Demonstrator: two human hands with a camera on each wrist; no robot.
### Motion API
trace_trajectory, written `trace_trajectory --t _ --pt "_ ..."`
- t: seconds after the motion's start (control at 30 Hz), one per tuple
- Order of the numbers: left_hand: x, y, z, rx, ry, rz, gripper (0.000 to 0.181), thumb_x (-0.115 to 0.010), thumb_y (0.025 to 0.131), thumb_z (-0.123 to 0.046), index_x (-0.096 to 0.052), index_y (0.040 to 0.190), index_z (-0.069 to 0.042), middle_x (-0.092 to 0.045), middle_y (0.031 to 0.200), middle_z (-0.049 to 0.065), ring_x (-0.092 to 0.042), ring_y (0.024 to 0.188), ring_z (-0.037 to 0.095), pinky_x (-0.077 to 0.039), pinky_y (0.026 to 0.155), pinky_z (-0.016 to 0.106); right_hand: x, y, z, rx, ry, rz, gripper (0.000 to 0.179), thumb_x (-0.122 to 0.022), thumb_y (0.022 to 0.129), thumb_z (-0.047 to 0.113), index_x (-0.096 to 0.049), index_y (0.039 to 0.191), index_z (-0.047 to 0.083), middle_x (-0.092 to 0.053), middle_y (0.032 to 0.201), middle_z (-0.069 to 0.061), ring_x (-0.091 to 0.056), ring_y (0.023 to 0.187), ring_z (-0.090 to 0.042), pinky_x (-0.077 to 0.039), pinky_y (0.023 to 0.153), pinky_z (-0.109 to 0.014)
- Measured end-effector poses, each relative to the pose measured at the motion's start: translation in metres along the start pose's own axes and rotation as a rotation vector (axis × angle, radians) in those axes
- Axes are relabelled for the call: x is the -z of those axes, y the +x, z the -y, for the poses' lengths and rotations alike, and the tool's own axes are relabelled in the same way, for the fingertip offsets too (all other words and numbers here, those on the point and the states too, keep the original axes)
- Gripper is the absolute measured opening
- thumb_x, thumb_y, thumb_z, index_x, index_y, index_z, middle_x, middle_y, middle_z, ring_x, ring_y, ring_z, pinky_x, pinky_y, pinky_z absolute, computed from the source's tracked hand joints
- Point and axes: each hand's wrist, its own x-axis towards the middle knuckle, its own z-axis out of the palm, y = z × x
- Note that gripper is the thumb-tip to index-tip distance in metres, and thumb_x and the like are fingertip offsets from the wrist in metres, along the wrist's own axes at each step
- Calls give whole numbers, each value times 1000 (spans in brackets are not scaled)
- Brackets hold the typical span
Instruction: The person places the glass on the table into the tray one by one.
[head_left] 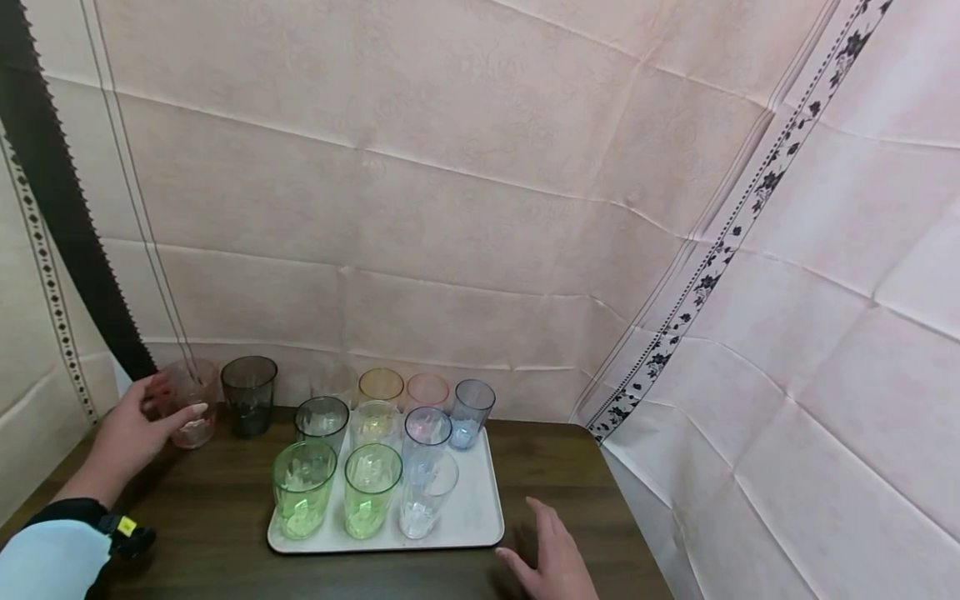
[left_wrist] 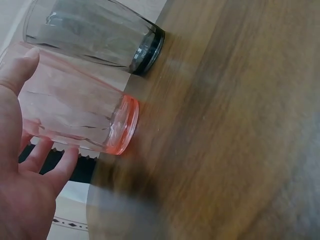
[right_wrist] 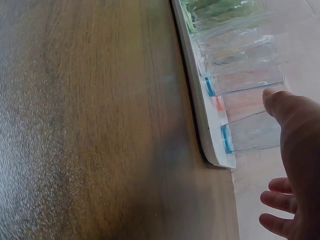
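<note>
My left hand [head_left: 131,433] is around a clear pink drinking glass [head_left: 197,408], thumb across its near side and fingers at its far left side. The glass stands upright on the table in the back left corner. In the left wrist view the hand [left_wrist: 25,165] has the pink glass [left_wrist: 70,100] between thumb and fingers. Just right of it stands a dark grey glass [head_left: 250,396]. My right hand [head_left: 551,554] hovers beside the tray's front right corner, fingers extended, holding nothing. In the right wrist view this hand [right_wrist: 300,150] is apart from the glasses.
A white tray [head_left: 480,517] carries several glasses: two green glasses [head_left: 303,492] in front, clear, grey, yellow and pink ones, and a blue glass [head_left: 471,417] at the back right. The brown wooden table [head_left: 202,517] ends against a pale patterned cloth [head_left: 450,208] hanging behind.
</note>
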Motion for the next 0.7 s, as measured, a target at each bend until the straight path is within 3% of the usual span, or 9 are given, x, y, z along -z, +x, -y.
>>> trace_trajectory --t 0.27,0.5,0.6,0.7 --pt "18 -19 -4 -22 -14 -10 106 -63 98 -57 -10 165 5 -31 155 42 -31 134 63 -35 94 81 7 -2 8 56 -13 -73 84 -80 87 51 -49 146 1 -58 137 -20 -62 120 -33 -55 95 -54" --pt "34 -37 -32 -113 2 -29 98 -67 99 -50 -17 166 1 -42 149 39 -38 127 57 -40 88 77 10 2 8 50 -12 -73 82 -80 87 50 -49 146 1 -58 138 -19 -60 122 -31 -55 97 -52" --pt "40 -45 -48 -174 12 -34 93 -71 97 -46 -24 166 -6 -46 149 32 -44 122 39 -47 83 65 10 3 6 84 -23 -110 81 -81 87 49 -51 144 0 -58 137 -17 -60 122 -29 -55 96 -51" --pt "45 -55 -68 -236 15 -35 87 -73 96 -44 -31 164 -10 -51 145 16 -46 112 11 -46 80 50 12 4 5 106 -24 -133 82 -79 88 53 -51 144 0 -59 137 -16 -60 122 -28 -55 97 -50"
